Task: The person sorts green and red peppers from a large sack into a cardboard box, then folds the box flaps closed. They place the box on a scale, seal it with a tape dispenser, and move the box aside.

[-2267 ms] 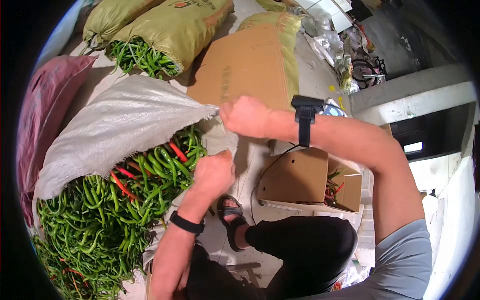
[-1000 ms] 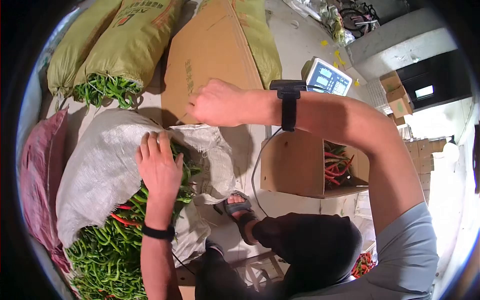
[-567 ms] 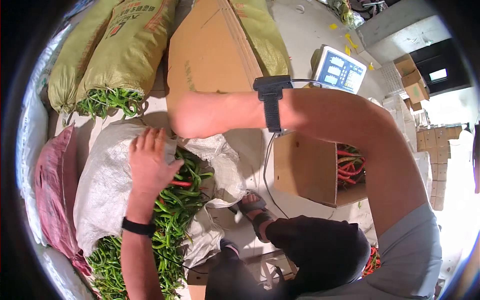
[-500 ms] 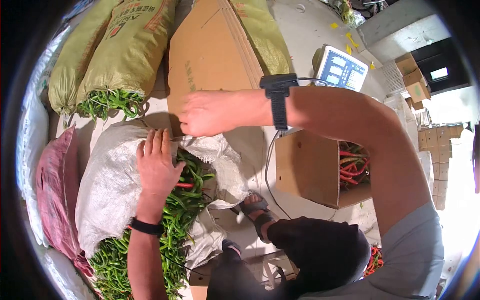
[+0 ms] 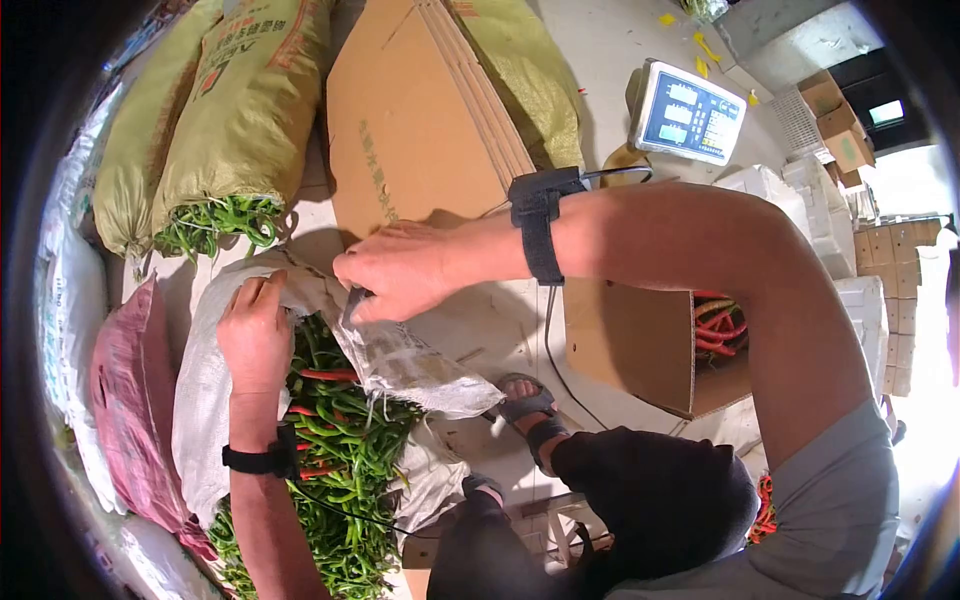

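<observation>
A white woven sack (image 5: 203, 390) lies gaping, with green chili peppers (image 5: 350, 465) spilling out of its mouth and a few red chili peppers (image 5: 328, 376) among them. My left hand (image 5: 255, 335) is closed on the sack's left edge, its fingers curled over the cloth. On the opposite side, my right hand (image 5: 400, 268) pinches the sack's rim, and a loose flap hangs below it over the peppers. Both wrists wear black straps. Part of the pepper pile is hidden under the cloth and behind my left forearm.
Yellow-green sacks (image 5: 245, 110) of green peppers lie at the top left, beside stacked flat cardboard (image 5: 410, 120). A digital scale (image 5: 690, 112) stands top right. Under my right arm is a cardboard box (image 5: 630, 345) holding red chilies. A pink sack (image 5: 135, 390) lies left; a cable crosses the floor.
My left hand has gone from lying spread on the sack to gripping its edge. My right hand has come down and pulled the rim; the mouth is wider, showing more red peppers.
</observation>
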Demonstrator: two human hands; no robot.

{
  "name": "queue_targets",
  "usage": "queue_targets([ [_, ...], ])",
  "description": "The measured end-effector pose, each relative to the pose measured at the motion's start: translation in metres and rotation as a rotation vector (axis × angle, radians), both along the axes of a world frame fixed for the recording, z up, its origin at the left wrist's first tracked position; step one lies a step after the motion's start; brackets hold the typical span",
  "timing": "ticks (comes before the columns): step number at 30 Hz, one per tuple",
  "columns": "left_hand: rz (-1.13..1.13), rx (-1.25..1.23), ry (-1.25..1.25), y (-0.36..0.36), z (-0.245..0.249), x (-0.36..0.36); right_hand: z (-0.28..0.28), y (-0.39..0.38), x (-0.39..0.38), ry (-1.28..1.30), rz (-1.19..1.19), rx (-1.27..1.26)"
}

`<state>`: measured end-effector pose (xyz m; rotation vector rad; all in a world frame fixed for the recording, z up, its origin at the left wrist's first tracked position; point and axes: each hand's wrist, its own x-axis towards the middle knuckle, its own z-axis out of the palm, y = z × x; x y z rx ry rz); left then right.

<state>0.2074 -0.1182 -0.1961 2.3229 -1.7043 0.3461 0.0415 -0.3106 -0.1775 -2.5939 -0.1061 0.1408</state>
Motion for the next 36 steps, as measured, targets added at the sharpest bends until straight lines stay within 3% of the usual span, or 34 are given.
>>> queue_targets([
  [9, -0.101, -0.041, 0.208, -0.011, 0.042, 0.012, 0.031, 0.004, 0.003, -0.243, 0.115, 0.135],
  [12, -0.096, -0.037, 0.135, -0.017, 0.05, 0.013, 0.026, 0.007, 0.019, -0.568, 0.273, -0.171],
  [13, -0.089, -0.034, 0.134, -0.017, 0.052, 0.014, 0.021, 0.008, 0.026, -0.57, 0.279, -0.166],
  [15, -0.128, -0.14, 0.151, -0.019, 0.057, 0.015, 0.014, 0.01, 0.036, -0.485, 0.392, -0.463],
  [21, -0.193, -0.12, 0.171, -0.009, 0.059, 0.02, 0.005, 0.005, 0.052, -0.472, 0.483, -0.593],
  [23, -0.19, -0.152, 0.169, -0.007, 0.059, 0.021, 0.012, 0.002, 0.044, -0.59, 0.496, -0.528],
  [29, -0.201, -0.185, 0.191, -0.009, 0.059, 0.017, 0.01, -0.01, 0.047, -0.432, 0.419, -0.603],
  [32, -0.177, -0.165, 0.173, -0.008, 0.061, 0.013, 0.021, 0.031, 0.051, -0.086, 0.397, -0.747],
  [36, -0.174, -0.187, 0.148, -0.008, 0.058, 0.013, 0.033, 0.062, 0.069, 0.113, 0.338, -0.891],
])
